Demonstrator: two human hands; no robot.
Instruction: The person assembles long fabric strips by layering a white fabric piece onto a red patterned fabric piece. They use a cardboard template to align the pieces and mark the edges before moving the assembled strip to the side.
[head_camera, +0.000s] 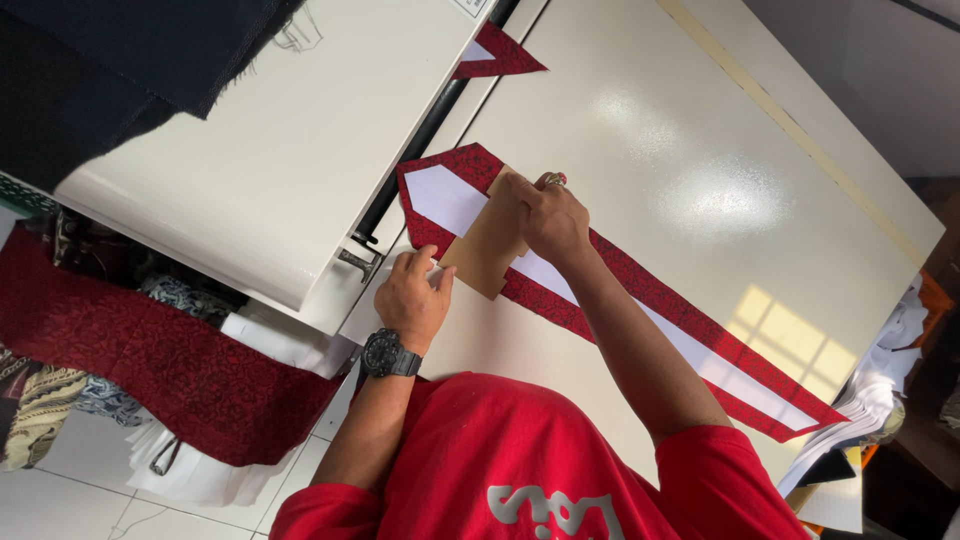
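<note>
Head view: a red strip (640, 300) with white lining crosses the desk (650, 130), bare cream beyond. Right hand (553, 222) fingers pinch a brown card (490, 245) on it; left hand (412, 295) fingers press flat at the desk edge.

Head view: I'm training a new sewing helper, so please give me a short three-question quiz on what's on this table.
1. True or false: the brown card lies on the red strip near its pointed end.
2. Which wrist wears the black watch? A) left B) right C) neither
3. Fill in: the lining running down the middle of the red strip is ____ in colour.

Key: 1 true; 2 A; 3 white.
</note>
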